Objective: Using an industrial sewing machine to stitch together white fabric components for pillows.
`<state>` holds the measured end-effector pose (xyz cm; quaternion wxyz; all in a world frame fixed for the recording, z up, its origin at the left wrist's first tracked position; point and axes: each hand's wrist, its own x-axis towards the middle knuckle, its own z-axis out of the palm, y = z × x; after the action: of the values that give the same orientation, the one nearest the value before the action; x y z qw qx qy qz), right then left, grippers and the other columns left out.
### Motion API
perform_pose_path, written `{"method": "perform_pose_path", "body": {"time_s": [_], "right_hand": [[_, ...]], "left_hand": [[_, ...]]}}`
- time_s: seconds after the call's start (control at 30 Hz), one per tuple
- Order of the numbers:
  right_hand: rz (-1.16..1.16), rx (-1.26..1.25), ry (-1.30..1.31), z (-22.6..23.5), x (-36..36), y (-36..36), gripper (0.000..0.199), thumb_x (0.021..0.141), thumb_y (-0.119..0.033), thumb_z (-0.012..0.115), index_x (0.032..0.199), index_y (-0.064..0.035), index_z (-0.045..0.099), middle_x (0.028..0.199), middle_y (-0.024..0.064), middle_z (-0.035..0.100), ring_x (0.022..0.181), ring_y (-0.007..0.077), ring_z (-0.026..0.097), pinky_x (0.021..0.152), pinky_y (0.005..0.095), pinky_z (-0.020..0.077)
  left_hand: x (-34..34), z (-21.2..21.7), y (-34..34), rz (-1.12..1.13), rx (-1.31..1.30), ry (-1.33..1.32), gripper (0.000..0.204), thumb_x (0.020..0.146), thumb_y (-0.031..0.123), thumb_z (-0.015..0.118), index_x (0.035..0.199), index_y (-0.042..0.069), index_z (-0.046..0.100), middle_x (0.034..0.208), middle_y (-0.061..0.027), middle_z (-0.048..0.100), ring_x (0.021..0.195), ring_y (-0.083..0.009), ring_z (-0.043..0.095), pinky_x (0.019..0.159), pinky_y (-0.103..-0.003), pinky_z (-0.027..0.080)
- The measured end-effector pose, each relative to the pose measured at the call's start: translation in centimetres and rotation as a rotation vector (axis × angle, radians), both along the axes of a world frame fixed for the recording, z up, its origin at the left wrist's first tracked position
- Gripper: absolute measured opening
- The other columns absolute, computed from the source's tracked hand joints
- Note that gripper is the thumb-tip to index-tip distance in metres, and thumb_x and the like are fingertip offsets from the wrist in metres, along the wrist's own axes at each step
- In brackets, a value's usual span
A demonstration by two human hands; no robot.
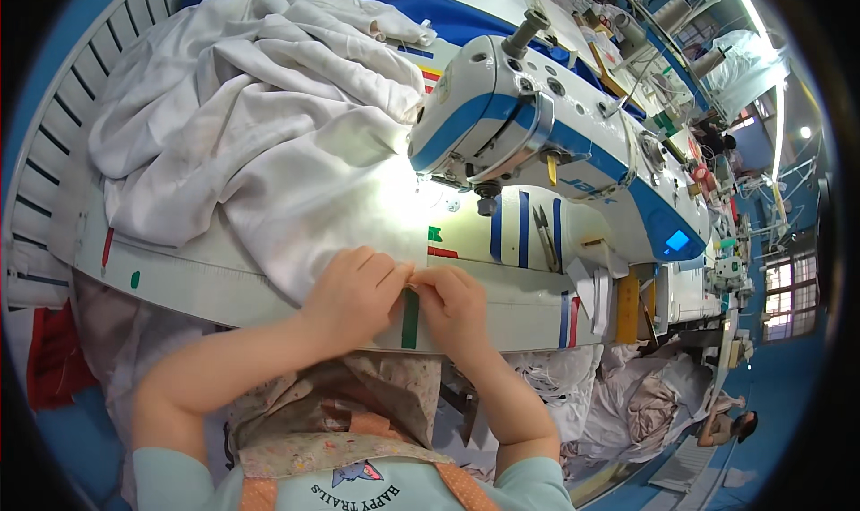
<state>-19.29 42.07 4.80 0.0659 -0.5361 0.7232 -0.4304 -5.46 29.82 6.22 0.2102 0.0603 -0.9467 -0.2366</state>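
Both hands, the left hand (354, 287) and right hand (457, 300), pinch shut on the white fabric (260, 126) edge, which looks soft, light and limp, best held near its hem.

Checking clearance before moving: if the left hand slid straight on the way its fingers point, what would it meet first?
The left hand points right, and its fingertips already meet the right hand over the green tape strip at the white fabric's edge. Depth is unclear.

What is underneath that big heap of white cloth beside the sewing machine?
The white cloth lies on the pale sewing table, whose front edge with coloured tape marks shows below it. Both hands, left hand and right hand, pinch its near edge. The tabletop beneath the heap is covered.
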Motion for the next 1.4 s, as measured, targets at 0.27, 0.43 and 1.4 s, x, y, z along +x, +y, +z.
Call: {"method": "perform_pose_path", "body": {"time_s": [0.27,0.43,1.4], "right_hand": [[0.221,-0.078,0.324,0.2,-1.2,-0.1,0.017,0.07,-0.007,0.065,0.087,-0.0086,0.063,0.084,0.0055,0.065,0.077,0.0253,0.063,0.069,0.0367,0.0505],[0.268,-0.039,0.41,0.5,-2.0,-0.6,0.018,0.07,-0.011,0.064,0.088,-0.009,0.062,0.09,0.0027,0.065,0.083,0.0225,0.064,0.074,0.0349,0.0522],[-0.287,0.552,-0.088,-1.3,-7.1,-4.0,0.019,0.09,-0.015,0.064,0.103,-0.0023,0.069,0.084,0.0114,0.068,0.074,0.0266,0.063,0.07,0.0341,0.0507]], "left_hand": [[-0.9,-1.7,-4.2,-0.412,-0.107,0.165,0.009,0.075,0.011,0.064,0.081,0.005,0.062,0.093,-0.0048,0.06,0.087,-0.0229,0.059,0.08,-0.035,0.051],[-1.9,-1.6,-5.4,-0.435,-0.206,0.231,0.009,0.075,0.01,0.065,0.083,0.005,0.063,0.095,-0.0032,0.061,0.087,-0.02,0.061,0.077,-0.032,0.054],[-8.6,-2.2,-13.9,-0.397,-0.094,0.053,0.005,0.077,0.012,0.06,0.078,0.008,0.063,0.087,-0.0063,0.061,0.088,-0.0226,0.059,0.081,-0.034,0.049]]}}
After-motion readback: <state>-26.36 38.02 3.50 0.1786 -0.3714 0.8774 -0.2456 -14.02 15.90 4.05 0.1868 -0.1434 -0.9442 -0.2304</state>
